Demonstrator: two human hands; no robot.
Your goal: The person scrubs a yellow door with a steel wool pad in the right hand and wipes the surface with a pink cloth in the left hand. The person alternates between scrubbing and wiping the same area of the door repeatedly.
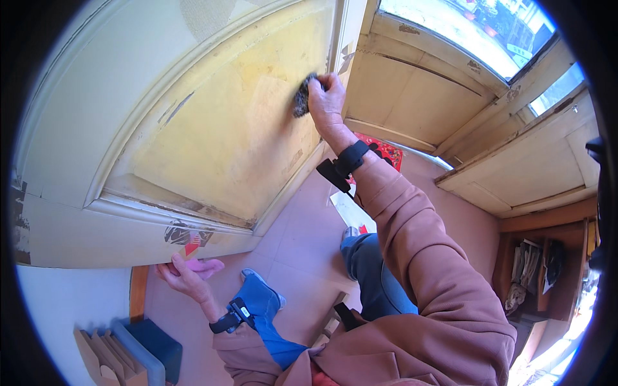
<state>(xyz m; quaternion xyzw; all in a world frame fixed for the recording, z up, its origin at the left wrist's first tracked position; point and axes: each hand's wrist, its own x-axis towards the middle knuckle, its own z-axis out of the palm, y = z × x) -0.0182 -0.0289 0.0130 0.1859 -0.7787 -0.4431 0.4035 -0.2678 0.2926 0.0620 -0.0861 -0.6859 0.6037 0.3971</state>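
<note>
A worn door with a yellowed recessed panel (207, 140) fills the upper left. My right hand (329, 99) grips a dark grey scouring pad (302, 95), pressed to or just off the panel near its right edge. At the door's lower edge is my left hand (186, 280), its thumb on the front face and the fingers partly hidden. A pink cloth (205, 267) lies at that hand, held in it or against it. Just above the thumb, a red and tan strip (192, 245) shows over a dark scuffed patch. Both wrists wear black straps.
Cream wooden doors with glass (420, 82) stand at upper right. A red patterned mat (386, 152) lies by the threshold. Wooden shelving (574, 270) holding papers or cloths is at right. A blue bin (161, 350) and cardboard (108, 357) stand at lower left, a stool below me.
</note>
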